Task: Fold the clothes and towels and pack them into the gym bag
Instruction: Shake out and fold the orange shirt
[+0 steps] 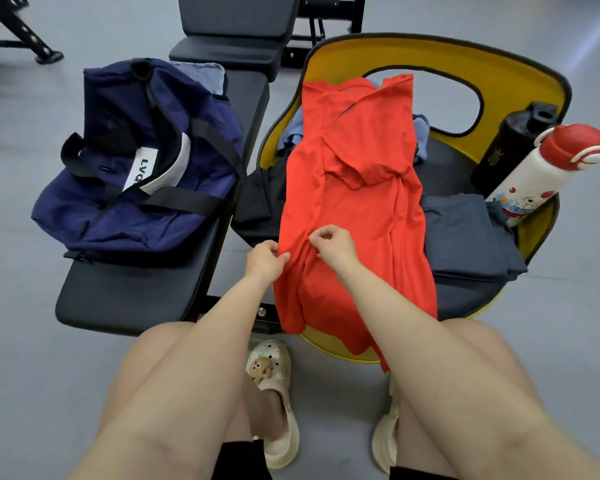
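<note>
An orange-red shirt (357,188) lies lengthwise on a yellow-rimmed seat (520,81), its sides folded inward and its hem hanging over the near edge. My left hand (265,259) pinches the shirt's left edge. My right hand (333,244) pinches a fold near the shirt's middle. A navy gym bag (142,161) rests open on a black bench (125,296) to the left. A folded dark blue garment (465,233) lies right of the shirt. A light blue cloth (293,129) and a black garment (257,202) peek out from under it.
A black bottle (513,147) and a white bottle with a red cap (548,168) lean at the seat's right side. A pale blue towel (205,76) sits behind the bag. More black bench pads (236,26) stand beyond. My legs and sandals (274,403) are below.
</note>
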